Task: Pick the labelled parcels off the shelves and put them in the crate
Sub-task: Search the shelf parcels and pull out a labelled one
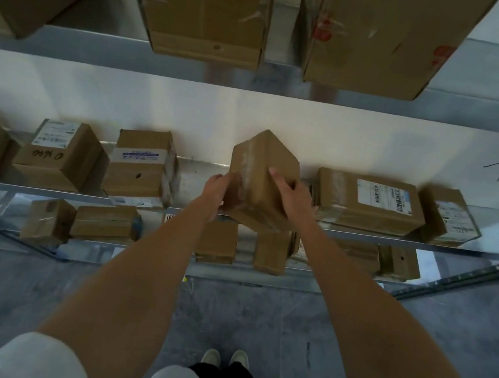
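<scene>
Middle shelf (199, 179) had an open gap at centre, bare metal between the blue-labelled box (140, 169) on the left and the long barcode box (369, 203) on the right. Tilted parcel (261, 181) sat in that gap, left hand (215, 191) and right hand (291, 194) on its sides, right hand close against the barcode box. Upper shelf (101, 54) with large cartons (207, 11) overhung above. Lower shelf was packed with small boxes (105, 223). Floor (226, 318) in front lay open
</scene>
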